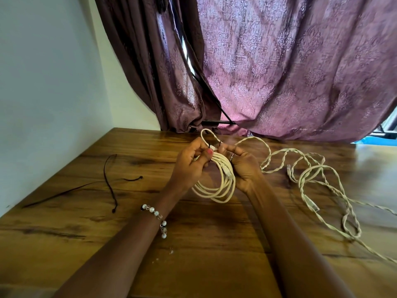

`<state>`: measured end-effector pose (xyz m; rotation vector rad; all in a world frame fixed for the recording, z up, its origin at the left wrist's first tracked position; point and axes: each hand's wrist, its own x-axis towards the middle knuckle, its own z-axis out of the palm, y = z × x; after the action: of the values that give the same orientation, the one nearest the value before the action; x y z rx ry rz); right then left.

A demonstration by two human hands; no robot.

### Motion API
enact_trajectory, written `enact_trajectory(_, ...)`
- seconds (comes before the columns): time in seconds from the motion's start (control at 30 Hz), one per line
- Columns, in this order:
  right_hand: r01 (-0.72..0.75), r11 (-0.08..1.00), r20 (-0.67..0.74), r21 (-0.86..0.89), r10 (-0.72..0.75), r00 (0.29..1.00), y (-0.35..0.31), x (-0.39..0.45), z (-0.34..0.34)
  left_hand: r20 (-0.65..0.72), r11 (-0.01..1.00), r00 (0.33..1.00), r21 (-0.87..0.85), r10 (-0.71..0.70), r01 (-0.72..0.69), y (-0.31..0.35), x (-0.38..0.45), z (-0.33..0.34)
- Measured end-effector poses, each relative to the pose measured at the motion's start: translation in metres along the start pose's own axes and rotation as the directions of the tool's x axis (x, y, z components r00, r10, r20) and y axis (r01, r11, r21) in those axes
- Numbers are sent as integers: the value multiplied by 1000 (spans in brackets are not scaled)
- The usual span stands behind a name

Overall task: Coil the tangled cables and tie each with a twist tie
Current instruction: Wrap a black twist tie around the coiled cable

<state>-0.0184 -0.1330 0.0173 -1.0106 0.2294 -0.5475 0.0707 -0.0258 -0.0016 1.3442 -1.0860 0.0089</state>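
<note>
both hands up off the surface [64,233]: left hand [189,166] and right hand [242,166] fingers pinch the black twist tie [209,145] ends around the coiled cable [217,186], so the loops likely can't spring apart. right of the fingers, the tangled cable [318,181] waits.

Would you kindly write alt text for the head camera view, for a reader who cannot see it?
Two hands, left and right, hold a coiled cream cable over a wooden table, pinching a dark twist tie at its top. More tangled cream cable lies to the right, spare dark ties to the left, purple curtains behind.
</note>
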Motion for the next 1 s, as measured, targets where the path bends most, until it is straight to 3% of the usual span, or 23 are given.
enact_trajectory(0.17,-1,1000,105,11,0,994,3,0,-1,17,996,1000,80,25,-26,-3,1,-4)
enact_trajectory(0.63,22,986,161,-163,4,987,-3,10,-18,-30,963,984,214,174,-164,0,-4,-8)
enact_trajectory(1.0,92,948,170,-305,-41,985,-5,7,-20,18,953,984,246,177,-176,-1,-4,-10)
